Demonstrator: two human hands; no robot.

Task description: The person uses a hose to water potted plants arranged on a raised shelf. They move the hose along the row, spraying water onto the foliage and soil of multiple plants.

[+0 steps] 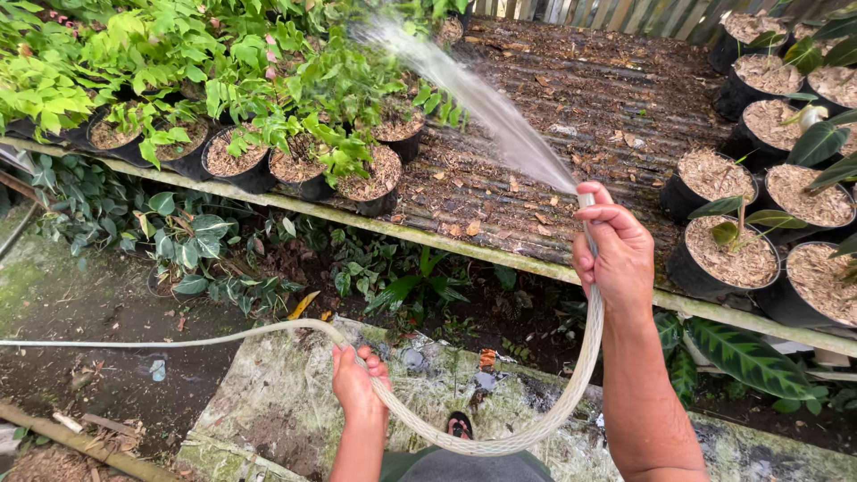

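Observation:
My right hand [616, 254] grips the end of a pale braided hose [500, 442], thumb over the nozzle end, and a jet of water [473, 94] sprays up and to the left over leafy potted plants [295, 98]. Lower down, my left hand [355, 384] is closed around the same hose, which loops between the two hands and trails off to the left across the ground. The plants stand in black pots [370, 183] on a low bench of corrugated sheet [589, 98].
More black pots [728, 259] filled with husk and broad-leaved seedlings crowd the bench at right. Low green plants [192, 241] grow under the bench edge. A mossy concrete slab [277, 393] and bare soil lie below, with my sandalled foot [460, 424] on it.

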